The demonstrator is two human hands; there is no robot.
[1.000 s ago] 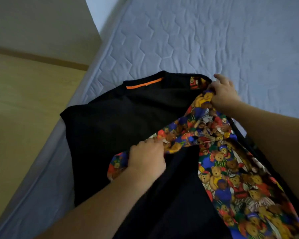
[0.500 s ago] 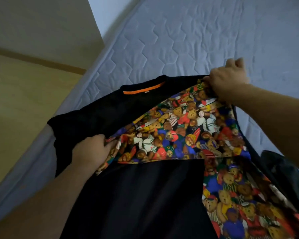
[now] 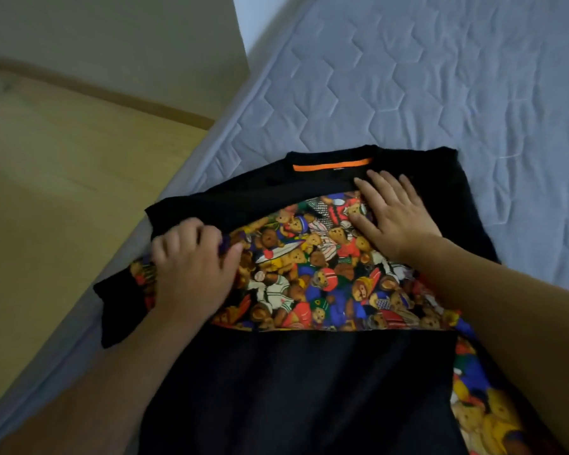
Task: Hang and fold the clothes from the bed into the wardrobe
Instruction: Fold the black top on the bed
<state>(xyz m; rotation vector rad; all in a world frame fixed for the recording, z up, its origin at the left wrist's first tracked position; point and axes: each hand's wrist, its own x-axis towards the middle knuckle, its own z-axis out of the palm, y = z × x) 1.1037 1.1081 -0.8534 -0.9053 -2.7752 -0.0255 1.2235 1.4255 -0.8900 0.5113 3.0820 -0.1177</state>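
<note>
Black shirt (image 3: 293, 389) – soft, limp, light; left hand (image 3: 191, 274) pinches its sleeve edge, right hand (image 3: 398, 218) flat, smoothing – best taken at shoulders.

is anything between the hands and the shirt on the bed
Nothing visible. The left hand grips the bear-print fabric at the black shirt's left side, and the right hand lies flat on it below the orange collar strip.

Both forearms are bare to the frame edge, and the left hand (image 3: 191, 267) and right hand (image 3: 396, 218) seemingly wear no rings.
</note>
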